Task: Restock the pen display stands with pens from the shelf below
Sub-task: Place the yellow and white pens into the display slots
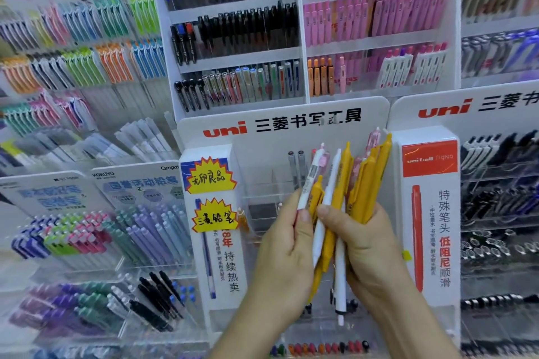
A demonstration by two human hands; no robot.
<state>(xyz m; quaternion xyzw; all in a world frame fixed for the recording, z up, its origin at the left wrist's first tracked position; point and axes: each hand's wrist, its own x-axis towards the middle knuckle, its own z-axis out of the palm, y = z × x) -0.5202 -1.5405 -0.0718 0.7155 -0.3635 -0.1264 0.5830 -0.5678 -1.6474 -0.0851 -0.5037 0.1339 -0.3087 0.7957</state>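
The right hand (369, 245) curls tightly round a bundle of pens (366, 183), yellow, white and pink, held upright before the centre display stand (262, 125). The left hand (281, 251), fingers curled, pinches one white pen (310, 181) at the bundle's left edge.

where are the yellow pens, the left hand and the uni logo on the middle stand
yellow pens (370, 181): head view, mid barrel of the bunch
left hand (281, 245): head view, middle of the hand
uni logo (225, 129): head view, middle letter
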